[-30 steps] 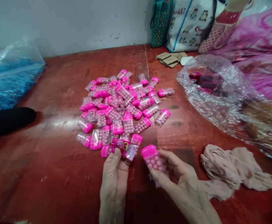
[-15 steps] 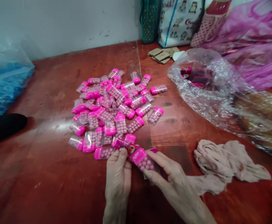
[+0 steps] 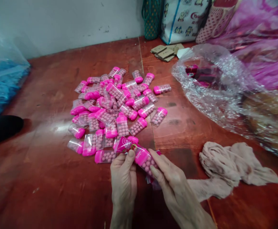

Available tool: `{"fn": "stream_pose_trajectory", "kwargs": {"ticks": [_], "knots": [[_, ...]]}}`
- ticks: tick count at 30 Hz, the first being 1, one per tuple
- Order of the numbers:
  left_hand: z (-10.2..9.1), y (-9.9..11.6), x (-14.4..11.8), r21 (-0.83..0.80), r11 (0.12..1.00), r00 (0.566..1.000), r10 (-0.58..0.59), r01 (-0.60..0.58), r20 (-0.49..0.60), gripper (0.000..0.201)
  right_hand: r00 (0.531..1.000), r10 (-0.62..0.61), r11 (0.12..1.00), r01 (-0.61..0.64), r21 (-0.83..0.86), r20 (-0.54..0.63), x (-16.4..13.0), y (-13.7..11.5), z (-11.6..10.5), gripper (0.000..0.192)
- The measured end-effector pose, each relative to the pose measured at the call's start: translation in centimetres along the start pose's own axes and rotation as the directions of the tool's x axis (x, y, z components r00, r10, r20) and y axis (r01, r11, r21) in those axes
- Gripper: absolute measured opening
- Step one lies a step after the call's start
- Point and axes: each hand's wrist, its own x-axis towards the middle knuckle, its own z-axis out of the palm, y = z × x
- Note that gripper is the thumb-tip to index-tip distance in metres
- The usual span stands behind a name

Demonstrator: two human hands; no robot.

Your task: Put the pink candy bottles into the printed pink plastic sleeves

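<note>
We are observing our left hand (image 3: 124,178), back up, pinching a printed pink sleeve (image 3: 126,145), while our right hand (image 3: 174,187) is gripping a pink-capped candy case (image 3: 145,160) low over the red table (image 3: 45,178), beside the pile (image 3: 116,108).

Both wrists cut off by the bottom edge. Lower end of the candy case (image 3: 146,161) hidden behind the right hand (image 3: 174,187). Print on the wrapper (image 3: 126,145) too blurred to read. Contents of the clear bag (image 3: 215,86) indistinct.
</note>
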Motion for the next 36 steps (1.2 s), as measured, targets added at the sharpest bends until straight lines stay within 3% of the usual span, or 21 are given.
{"fn": "stream_pose_trajectory", "kwargs": {"ticks": [14, 18, 24, 36], "knots": [[-0.7, -0.4, 0.5, 0.103, 0.995, 0.997, -0.026, 0.019, 0.071, 0.026, 0.999, -0.036, 0.999, 0.036, 0.038, -0.004, 0.7, -0.9, -0.3, 0.043], [-0.8, 0.0, 0.2, 0.116, 0.992, 0.987, -0.067, 0.05, 0.144, 0.026, 0.998, -0.034, 0.996, 0.039, 0.083, -0.061, 0.6, -0.9, -0.5, 0.04], [-0.5, 0.3, -0.1, 0.115, 0.983, 0.95, -0.169, 0.143, 0.264, 0.03, 1.0, -0.016, 0.986, 0.018, 0.164, -0.01, 0.8, -0.7, -0.6, 0.039], [-0.6, -0.2, -0.1, 0.165, 0.975, 0.945, -0.188, 0.147, 0.269, 0.024, 0.977, -0.103, 0.989, 0.121, 0.087, -0.186, 0.4, -0.8, 0.7, 0.043]]}}
